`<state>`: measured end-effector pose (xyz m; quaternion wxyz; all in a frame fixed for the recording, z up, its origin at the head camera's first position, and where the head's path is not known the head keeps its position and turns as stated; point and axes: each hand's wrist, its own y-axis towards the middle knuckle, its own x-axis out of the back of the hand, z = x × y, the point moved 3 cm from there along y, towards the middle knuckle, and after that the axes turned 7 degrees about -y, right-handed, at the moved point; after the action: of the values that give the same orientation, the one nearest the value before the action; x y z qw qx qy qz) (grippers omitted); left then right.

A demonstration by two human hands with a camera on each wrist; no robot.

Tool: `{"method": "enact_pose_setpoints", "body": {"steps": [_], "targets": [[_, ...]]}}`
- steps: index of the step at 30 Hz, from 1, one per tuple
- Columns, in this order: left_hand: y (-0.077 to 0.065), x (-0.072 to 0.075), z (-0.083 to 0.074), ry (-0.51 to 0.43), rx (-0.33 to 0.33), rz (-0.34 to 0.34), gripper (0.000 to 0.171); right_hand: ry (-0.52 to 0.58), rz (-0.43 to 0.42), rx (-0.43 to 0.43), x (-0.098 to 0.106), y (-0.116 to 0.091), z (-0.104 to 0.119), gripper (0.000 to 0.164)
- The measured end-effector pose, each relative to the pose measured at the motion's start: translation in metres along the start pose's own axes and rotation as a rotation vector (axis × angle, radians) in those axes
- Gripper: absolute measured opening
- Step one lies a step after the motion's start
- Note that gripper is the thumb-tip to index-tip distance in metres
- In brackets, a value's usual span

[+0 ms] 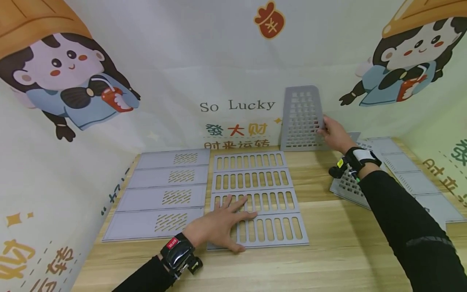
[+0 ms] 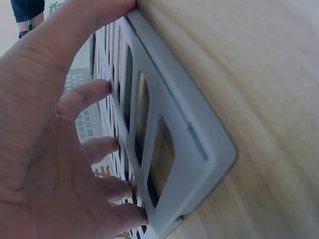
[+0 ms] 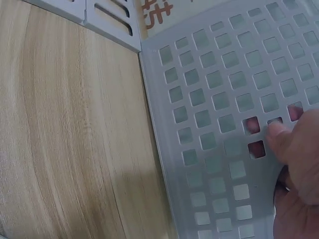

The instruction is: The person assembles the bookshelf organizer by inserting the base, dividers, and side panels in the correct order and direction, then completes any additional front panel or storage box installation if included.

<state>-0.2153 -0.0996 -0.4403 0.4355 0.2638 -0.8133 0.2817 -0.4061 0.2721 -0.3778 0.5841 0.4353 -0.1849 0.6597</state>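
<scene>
My left hand [image 1: 220,225] lies spread over the near left part of a group of grey slotted panels [image 1: 251,190] on the table. In the left wrist view its fingertips rest on the slotted face, with the thumb at the edge. My right hand [image 1: 337,136] pinches a grey panel with square holes [image 1: 288,121] by its right side. That panel stands upright at the back of the table, close to the cloth. In the right wrist view the thumb [image 3: 281,139] presses the front face, and fingers show through the holes from behind.
To the left lie grey panels with small slanted slits [image 1: 146,198] in several rows. Under my right forearm is another perforated panel [image 1: 335,190], partly hidden, beside more grey panels [image 1: 427,182]. A printed cloth [image 1: 164,81] rises behind the wooden table [image 1: 328,251] and along both sides.
</scene>
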Motion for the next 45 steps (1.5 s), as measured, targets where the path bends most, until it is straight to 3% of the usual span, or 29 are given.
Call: {"method": "enact_pose_setpoints", "body": {"steps": [6, 12, 16, 25, 36, 45], "targets": [[0.002, 0.001, 0.0, -0.004, -0.006, -0.003, 0.085, -0.059, 0.02, -0.015, 0.002, -0.001, -0.003, 0.02], [0.003, -0.002, -0.002, -0.011, -0.037, 0.015, 0.05, -0.039, 0.016, -0.009, 0.001, -0.003, -0.004, 0.015], [0.003, -0.003, -0.003, -0.022, -0.057, 0.021, 0.04, -0.037, 0.029, 0.0, 0.001, -0.004, -0.004, 0.014], [0.001, -0.005, -0.001, -0.017, -0.064, 0.009, 0.039, -0.008, 0.032, 0.017, -0.003, -0.004, -0.007, 0.01], [0.006, -0.008, -0.005, 0.004, -0.062, 0.02, 0.041, 0.011, 0.008, 0.002, -0.004, 0.0, -0.012, 0.021], [0.008, -0.005, -0.005, 0.008, -0.086, 0.015, 0.042, 0.005, 0.013, -0.036, -0.003, 0.002, 0.0, 0.019]]}}
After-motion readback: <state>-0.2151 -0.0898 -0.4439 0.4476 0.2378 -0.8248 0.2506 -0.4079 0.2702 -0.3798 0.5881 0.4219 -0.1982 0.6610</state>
